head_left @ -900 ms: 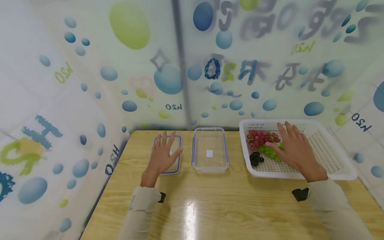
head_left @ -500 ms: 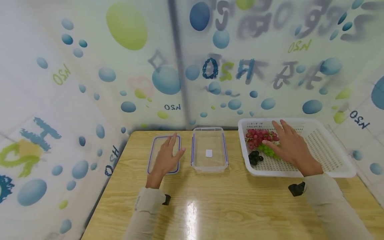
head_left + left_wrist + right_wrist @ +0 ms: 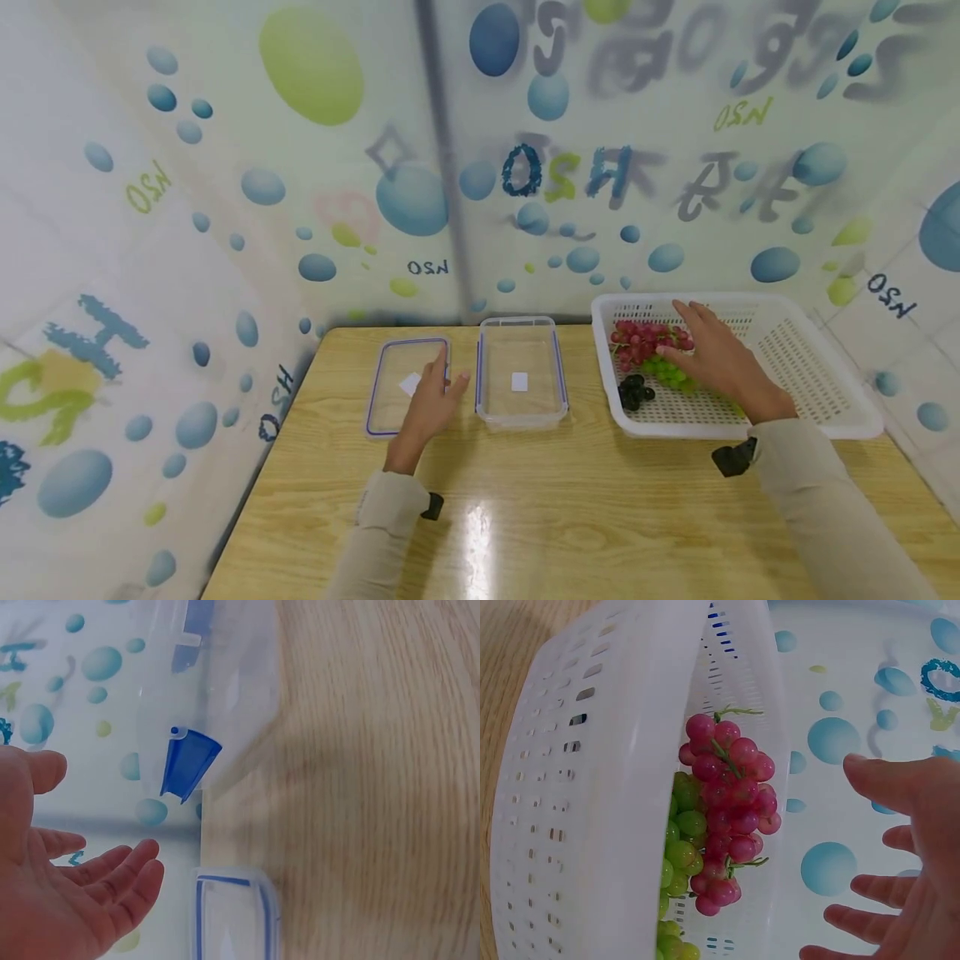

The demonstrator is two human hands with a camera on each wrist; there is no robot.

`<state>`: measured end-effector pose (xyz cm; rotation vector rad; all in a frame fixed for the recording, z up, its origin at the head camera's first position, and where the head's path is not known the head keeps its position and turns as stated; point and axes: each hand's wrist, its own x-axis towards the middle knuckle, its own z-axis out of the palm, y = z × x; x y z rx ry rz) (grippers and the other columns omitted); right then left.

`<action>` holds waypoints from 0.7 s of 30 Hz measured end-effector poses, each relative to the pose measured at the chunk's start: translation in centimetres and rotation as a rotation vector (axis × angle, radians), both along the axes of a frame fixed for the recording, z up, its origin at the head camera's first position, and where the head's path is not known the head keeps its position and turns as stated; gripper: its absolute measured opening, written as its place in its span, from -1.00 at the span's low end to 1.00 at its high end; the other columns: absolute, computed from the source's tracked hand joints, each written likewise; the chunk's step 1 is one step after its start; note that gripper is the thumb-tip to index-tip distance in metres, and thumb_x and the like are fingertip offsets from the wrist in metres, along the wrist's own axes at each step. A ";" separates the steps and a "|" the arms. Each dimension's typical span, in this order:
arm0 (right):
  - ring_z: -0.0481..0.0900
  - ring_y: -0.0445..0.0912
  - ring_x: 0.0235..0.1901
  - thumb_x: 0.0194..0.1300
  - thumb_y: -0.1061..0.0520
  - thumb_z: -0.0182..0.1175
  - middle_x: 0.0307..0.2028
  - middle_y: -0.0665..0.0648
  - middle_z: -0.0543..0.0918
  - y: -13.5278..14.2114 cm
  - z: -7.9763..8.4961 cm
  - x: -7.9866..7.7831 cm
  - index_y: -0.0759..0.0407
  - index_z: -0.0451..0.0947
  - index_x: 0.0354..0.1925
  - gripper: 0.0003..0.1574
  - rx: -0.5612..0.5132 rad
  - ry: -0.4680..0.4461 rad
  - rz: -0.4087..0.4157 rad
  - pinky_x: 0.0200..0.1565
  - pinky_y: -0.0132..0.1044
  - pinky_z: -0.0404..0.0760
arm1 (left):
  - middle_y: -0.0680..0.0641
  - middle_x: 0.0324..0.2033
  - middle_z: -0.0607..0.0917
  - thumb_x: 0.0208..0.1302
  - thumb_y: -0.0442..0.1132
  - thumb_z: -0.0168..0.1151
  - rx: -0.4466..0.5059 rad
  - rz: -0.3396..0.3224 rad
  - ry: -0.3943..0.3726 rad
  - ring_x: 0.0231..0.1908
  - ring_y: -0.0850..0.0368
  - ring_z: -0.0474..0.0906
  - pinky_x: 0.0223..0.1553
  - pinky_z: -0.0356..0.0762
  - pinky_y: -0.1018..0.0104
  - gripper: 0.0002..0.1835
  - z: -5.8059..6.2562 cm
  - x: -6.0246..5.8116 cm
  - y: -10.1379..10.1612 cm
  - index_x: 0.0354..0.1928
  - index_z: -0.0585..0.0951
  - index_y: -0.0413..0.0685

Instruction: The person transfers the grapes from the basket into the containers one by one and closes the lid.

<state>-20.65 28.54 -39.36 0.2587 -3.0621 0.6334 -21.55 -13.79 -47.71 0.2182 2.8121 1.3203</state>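
My left hand point(image 3: 433, 404) hovers with loosely extended fingers between a clear lid with a blue seal point(image 3: 386, 392) and a clear plastic container point(image 3: 536, 396). In the left wrist view nothing is in that hand, and the container's blue clip point(image 3: 189, 765) hangs near it. My right hand point(image 3: 716, 358), fingers spread and holding nothing, is over a white perforated basket point(image 3: 840, 408). Inside the basket lie red grapes point(image 3: 731, 802), green grapes point(image 3: 681, 840) and dark grapes point(image 3: 634, 392). The right hand hides part of the green bunch in the head view.
A light wooden table point(image 3: 570, 517) carries everything. Behind it stands a white wall covering point(image 3: 667, 208) printed with blue and green drops. The container sits between the lid and the basket, near the table's back edge.
My left hand has moved right, from over the lid toward the gap beside the container, uncovering more of the lid. The right hand has shifted slightly left over the basket.
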 end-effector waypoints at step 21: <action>0.10 0.48 0.35 0.30 0.20 0.29 0.39 0.58 0.14 0.0 -1.4 -2.6 0.46 0.05 0.46 -0.05 -0.114 -0.045 0.064 0.28 0.41 0.17 | -0.45 0.35 0.26 0.55 -0.10 -0.05 0.099 -0.014 -0.042 0.16 -0.27 0.47 0.13 0.48 -0.15 -0.29 -1.9 0.2 1.6 0.55 -0.03 -0.24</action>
